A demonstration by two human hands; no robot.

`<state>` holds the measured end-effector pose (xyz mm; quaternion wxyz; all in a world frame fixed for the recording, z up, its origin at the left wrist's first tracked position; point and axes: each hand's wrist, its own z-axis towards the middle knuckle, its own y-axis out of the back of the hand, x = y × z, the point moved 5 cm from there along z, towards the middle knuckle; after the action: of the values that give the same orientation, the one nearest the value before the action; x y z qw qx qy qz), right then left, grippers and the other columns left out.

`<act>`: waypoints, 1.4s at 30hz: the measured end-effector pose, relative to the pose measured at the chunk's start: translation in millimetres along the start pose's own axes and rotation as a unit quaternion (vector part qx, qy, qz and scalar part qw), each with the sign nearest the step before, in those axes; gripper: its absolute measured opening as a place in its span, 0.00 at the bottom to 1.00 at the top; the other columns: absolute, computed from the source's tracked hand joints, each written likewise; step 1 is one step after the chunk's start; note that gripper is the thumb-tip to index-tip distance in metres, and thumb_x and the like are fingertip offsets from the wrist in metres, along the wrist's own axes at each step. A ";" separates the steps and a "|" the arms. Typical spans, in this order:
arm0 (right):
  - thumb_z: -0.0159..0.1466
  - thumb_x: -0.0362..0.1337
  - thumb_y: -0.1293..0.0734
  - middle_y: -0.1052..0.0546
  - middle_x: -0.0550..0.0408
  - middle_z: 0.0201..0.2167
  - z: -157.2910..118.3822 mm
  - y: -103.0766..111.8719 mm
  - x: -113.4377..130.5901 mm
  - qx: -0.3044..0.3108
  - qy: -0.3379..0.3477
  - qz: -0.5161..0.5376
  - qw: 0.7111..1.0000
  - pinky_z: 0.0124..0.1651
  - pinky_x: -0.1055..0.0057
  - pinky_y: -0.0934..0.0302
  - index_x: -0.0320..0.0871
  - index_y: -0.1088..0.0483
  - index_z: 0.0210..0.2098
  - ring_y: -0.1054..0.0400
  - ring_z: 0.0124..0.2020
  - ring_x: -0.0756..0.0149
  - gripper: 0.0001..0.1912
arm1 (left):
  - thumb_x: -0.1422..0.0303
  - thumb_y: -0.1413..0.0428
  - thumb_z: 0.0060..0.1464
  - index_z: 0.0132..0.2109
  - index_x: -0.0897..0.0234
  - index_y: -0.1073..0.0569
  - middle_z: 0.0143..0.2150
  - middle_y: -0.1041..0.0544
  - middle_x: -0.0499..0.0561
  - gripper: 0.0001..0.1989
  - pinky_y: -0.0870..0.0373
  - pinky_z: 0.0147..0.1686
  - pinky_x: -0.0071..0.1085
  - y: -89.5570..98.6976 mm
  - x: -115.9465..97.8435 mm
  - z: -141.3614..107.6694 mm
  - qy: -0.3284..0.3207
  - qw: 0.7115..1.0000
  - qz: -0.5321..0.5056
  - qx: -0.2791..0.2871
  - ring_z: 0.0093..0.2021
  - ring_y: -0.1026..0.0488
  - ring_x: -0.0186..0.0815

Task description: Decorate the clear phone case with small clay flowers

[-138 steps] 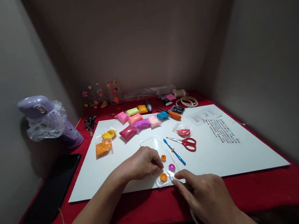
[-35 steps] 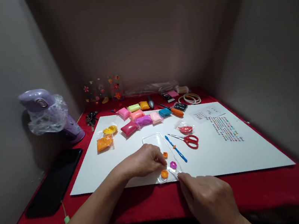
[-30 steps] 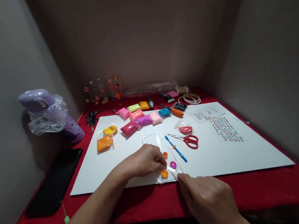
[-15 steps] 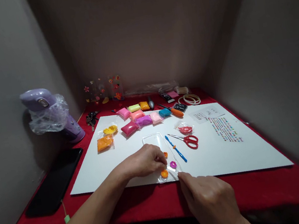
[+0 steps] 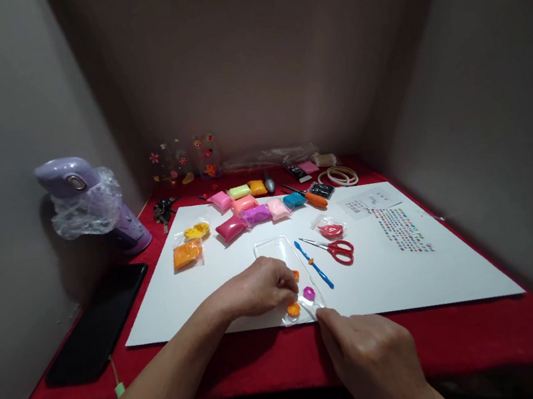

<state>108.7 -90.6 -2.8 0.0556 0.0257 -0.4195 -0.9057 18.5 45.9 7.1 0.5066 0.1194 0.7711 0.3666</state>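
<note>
A clear phone case (image 5: 277,243) lies near the front edge of the white board (image 5: 163,310). On it sit a larger orange clay flower (image 5: 293,309), a magenta clay flower (image 5: 309,293) and a small orange clay piece (image 5: 296,276), partly covered by my fingers. My left hand (image 5: 264,284) is closed over the case's left side, fingertips pinched; whatever they hold is hidden. Close to the case's lower right corner, my right hand (image 5: 370,341) is closed, with a thin pale tip seeming to point from its fingers toward the flowers. What it grips is unclear.
Right of the case lie a blue clay tool (image 5: 323,276) and red-handled scissors (image 5: 340,253). Several clay packets (image 5: 256,215) cover the board's back. A rhinestone sheet (image 5: 406,231) is at right; a black phone (image 5: 99,327) and purple bottle (image 5: 129,228) stand or lie left.
My right hand has shifted very slightly to the left. My left hand, the case and the flowers look almost the same as before.
</note>
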 end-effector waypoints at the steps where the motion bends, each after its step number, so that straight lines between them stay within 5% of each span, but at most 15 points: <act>1: 0.65 0.28 0.43 0.35 0.58 0.11 -0.1 0.1 0.1 0.001 0.000 0.000 1.000 0.27 0.66 0.65 0.42 0.29 0.24 0.48 0.15 0.71 0.17 | 0.75 0.45 0.48 0.35 0.67 0.20 0.35 0.23 0.51 0.09 0.36 0.32 0.23 0.1 -1.1 -0.5 -0.004 1.000 0.005 0.000 0.34 0.28 0.32; 17: 0.64 0.26 0.44 0.36 0.59 0.11 1.1 1.8 2.0 0.003 -0.003 -0.003 1.000 0.27 0.66 0.65 0.43 0.28 0.25 0.47 0.14 0.69 0.17 | 0.83 0.54 0.44 0.41 0.61 0.20 0.37 0.25 0.49 0.24 0.37 0.38 0.23 -0.8 -7.7 -4.5 -0.058 0.998 0.013 0.015 0.36 0.31 0.30; 42: 0.62 0.25 0.44 0.37 0.59 0.11 0.2 1.4 2.2 -0.003 -0.008 0.004 1.000 0.27 0.66 0.65 0.43 0.28 0.25 0.48 0.14 0.68 0.17 | 0.79 0.53 0.46 0.38 0.63 0.20 0.38 0.23 0.49 0.19 0.37 0.37 0.25 -2.0 -8.3 -3.2 -0.016 0.999 0.029 0.024 0.37 0.30 0.33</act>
<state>106.6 -91.6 -1.6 0.0555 0.0166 -0.4169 -0.9071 19.9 38.4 12.2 0.5054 0.1598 0.7674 0.3609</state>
